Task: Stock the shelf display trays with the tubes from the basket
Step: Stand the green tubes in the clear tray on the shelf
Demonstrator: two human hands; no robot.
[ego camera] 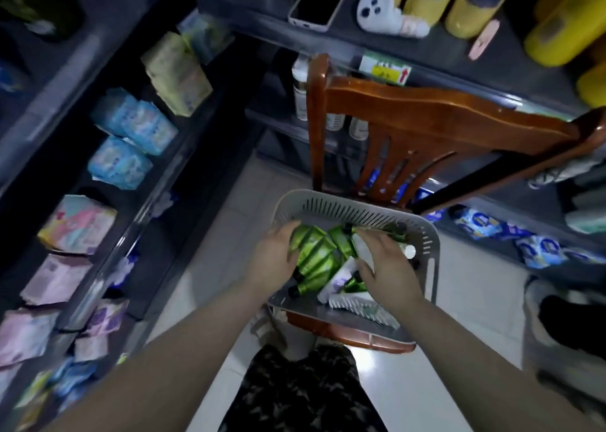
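— Green tubes [314, 254]: where do they lie?
— Between both hands, in the grey basket [426, 235], long axes pointing away from me. Left hand [273, 261] curls round the bundle. Right hand [388, 267], fingers spread, rests on white tubes [341, 277].
— Underneath, beyond?
— A wooden chair [426, 110] carries the basket, with shelves [511, 64] past the fingertips and left of the left hand

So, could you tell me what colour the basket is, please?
The basket is light grey, clearest in head view.

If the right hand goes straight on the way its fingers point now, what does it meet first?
Probably the green tubes in the basket, just ahead of the right hand; depth is unclear, so it may already touch them.
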